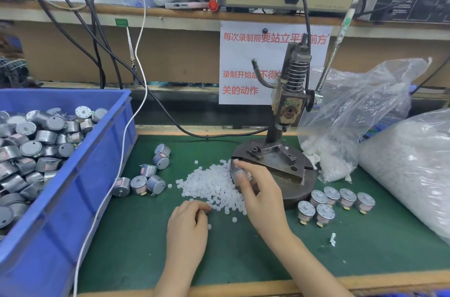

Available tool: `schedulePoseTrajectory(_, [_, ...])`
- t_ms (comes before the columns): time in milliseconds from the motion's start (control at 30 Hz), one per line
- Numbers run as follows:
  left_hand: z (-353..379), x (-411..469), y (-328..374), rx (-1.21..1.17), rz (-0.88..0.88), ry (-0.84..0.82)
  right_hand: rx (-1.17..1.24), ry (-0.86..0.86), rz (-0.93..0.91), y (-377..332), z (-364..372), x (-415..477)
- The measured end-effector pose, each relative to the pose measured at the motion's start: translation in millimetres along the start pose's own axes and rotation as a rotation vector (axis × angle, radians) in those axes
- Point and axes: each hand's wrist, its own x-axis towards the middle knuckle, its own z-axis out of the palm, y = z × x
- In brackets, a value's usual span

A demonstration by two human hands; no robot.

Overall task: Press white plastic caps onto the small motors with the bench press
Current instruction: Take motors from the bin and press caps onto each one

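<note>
Motor [239,173] in my right hand [259,190]. A small silver can, blurred in the shot, so I couldn't read its face or tell whether a cap sat on it. I held it right at the front-left rim of the bench press [291,104], just off the round dark base. My thumb was on the near side and my forefinger hooked over the top, a firm grip with the wrist angled in from the right.

The white caps [211,183] lay in a loose heap on the green mat [136,243], just left of the press base. They were tiny translucent rings, with some strays rolled out toward me. My left hand [188,220] was down at the near edge of that heap, in front of the press and to its left. The knuckles were up and the fingers curled under, with the thumb tip meeting the forefinger among the caps. Whether a cap was pinched in there, I couldn't tell.

The press itself stood upright with its coil spring showing up top. Its head was up above the fixture plate, and its long handle slanted up to the right.

Left of the press, past the heap, a handful of loose motors [148,176] lay on their sides. Further left sat the blue bin [80,175], full of more. Front-right of the base, six motors [334,202] stood on end, flat faces up. A clear bag [360,111] slumped to the right of the press, white pieces spilling from its mouth near the base.
</note>
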Motion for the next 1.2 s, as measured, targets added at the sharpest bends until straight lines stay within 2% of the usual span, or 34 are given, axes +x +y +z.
schedulePoseTrajectory(233, [0,-1,1,-0.014,0.012,0.004,-0.067,0.058,0.235,19,-34,29])
schedulePoseTrajectory(533, [0,-1,3,-0.021,-0.003,-0.005,-0.598,0.060,0.104,47,-54,51])
schedulePoseTrajectory(600, [0,-1,1,-0.025,-0.007,-0.008,-0.697,0.058,0.139,54,-56,56])
schedulePoseTrajectory(933, [-1,-3,3,-0.036,-0.013,0.002,-0.795,0.081,0.224,60,-45,64])
schedulePoseTrajectory(1000, [-1,-2,4,-0.036,-0.014,0.002,-0.758,0.064,0.267,59,-46,59])
schedulePoseTrajectory(1067, [-1,-2,5,-0.033,-0.014,0.010,-0.568,0.104,0.309,51,-53,60])
schedulePoseTrajectory(1133, [0,-1,6,-0.012,-0.007,0.015,-0.351,0.212,0.300,39,-66,66])
schedulePoseTrajectory(1200, [1,0,6,0.002,-0.010,0.018,-0.283,0.329,0.235,24,-80,76])
